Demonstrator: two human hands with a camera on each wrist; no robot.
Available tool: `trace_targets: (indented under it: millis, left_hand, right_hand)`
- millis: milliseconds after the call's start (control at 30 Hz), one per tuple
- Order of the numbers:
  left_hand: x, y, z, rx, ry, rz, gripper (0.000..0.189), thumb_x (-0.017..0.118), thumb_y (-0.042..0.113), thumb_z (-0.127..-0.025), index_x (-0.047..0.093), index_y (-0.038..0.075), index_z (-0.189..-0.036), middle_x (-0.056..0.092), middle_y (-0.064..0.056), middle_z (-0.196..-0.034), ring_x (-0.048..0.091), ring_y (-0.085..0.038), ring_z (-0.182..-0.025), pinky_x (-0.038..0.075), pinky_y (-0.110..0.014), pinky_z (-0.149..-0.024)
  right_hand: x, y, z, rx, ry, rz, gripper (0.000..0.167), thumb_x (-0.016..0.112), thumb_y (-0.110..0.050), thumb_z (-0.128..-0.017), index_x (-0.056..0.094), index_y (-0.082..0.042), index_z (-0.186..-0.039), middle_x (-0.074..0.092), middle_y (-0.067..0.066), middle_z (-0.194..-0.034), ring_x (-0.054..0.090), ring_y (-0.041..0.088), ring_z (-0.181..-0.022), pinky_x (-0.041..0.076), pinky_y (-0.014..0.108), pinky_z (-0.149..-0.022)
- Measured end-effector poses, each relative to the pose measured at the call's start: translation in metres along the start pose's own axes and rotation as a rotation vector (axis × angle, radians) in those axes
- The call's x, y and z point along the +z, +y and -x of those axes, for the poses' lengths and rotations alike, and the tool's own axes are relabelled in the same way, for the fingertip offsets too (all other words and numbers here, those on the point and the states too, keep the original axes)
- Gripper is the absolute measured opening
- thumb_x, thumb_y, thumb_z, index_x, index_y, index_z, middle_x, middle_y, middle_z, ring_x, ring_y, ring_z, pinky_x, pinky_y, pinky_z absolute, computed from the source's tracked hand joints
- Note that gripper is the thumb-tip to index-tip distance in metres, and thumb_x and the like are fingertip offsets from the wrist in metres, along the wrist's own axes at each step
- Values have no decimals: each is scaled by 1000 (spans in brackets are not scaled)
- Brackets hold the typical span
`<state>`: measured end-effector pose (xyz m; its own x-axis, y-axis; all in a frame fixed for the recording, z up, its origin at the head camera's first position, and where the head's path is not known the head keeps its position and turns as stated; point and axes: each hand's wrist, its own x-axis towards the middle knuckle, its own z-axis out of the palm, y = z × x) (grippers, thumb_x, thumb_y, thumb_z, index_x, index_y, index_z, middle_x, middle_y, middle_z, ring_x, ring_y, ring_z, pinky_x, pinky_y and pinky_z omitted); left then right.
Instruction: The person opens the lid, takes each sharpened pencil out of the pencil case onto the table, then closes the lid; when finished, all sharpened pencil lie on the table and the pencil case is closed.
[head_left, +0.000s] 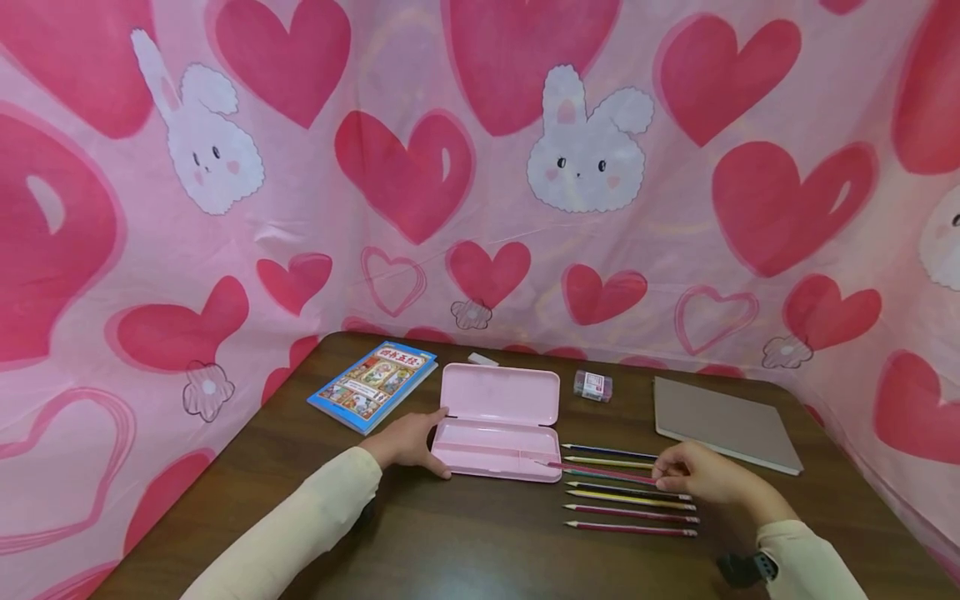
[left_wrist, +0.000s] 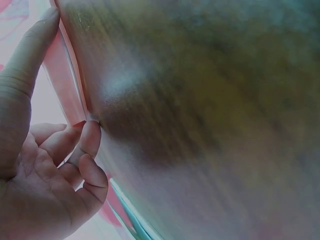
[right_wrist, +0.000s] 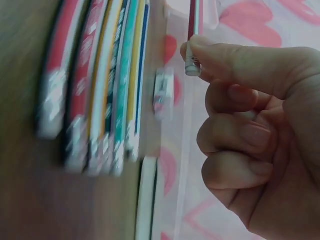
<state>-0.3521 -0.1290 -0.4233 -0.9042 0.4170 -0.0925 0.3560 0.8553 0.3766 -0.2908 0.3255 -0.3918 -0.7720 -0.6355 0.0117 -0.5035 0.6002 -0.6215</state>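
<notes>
A pink pencil case (head_left: 495, 454) lies with its lid (head_left: 499, 393) raised and no pencils inside. My left hand (head_left: 405, 438) holds its left side, thumb at the front corner and a finger near the hinge; in the left wrist view the other fingers are curled by its edge. My right hand (head_left: 693, 473) pinches a red pencil (right_wrist: 193, 20) between thumb and forefinger, close to its eraser end. The pencil's tip reaches over the case's right rim. Several pencils, among them a red one (head_left: 630, 529) and a yellow one (head_left: 611, 461), lie in a row below the held pencil.
A comic-style book (head_left: 372, 383) lies left of the case. Behind it is a small white block (head_left: 483, 360). A small labelled packet (head_left: 593, 386) sits to the right, and a grey-brown notebook (head_left: 727, 421) lies at the far right. Pink heart-patterned cloth (head_left: 487, 208) surrounds the table's back.
</notes>
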Motion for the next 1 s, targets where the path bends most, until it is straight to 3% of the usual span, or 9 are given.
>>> trace_targets:
  millis: [233, 500, 700, 1000]
  left_hand:
    - [0, 0, 0, -14, -4, 12, 107, 81, 54, -58, 35, 8, -143, 51, -15, -134, 50, -28, -121, 39, -45, -102]
    - [1, 1, 1, -13, 0, 12, 107, 82, 53, -58, 35, 7, -143, 50, -16, -135, 49, -29, -121, 39, -45, -102]
    - [2, 1, 1, -20, -4, 17, 106, 82, 53, -58, 34, 8, -143, 49, -15, -136, 48, -29, -122, 38, -46, -103]
    - [3, 0, 1, -22, -6, 20, 107, 81, 54, -59, 34, 8, -143, 48, -15, -137, 47, -30, -124, 37, -46, -103]
  right_hand:
    - [3, 20, 28, -111, -29, -47, 6, 61, -2, -85, 62, -3, -79, 54, -9, -66, 40, -10, -62, 36, 17, -47]
    - [12, 30, 45, -184, -136, -206, 4, 60, 3, -83, 62, 0, -80, 37, 14, -57, 35, -12, -59, 33, 13, -46]
    - [19, 32, 47, -173, -190, -276, 8, 61, 8, -79, 63, 1, -82, 39, 17, -58, 37, -12, -60, 35, 13, -47]
    - [23, 31, 51, -151, -159, -227, 8, 65, 6, -76, 66, -2, -79, 42, 16, -57, 38, -12, -60, 35, 14, -47]
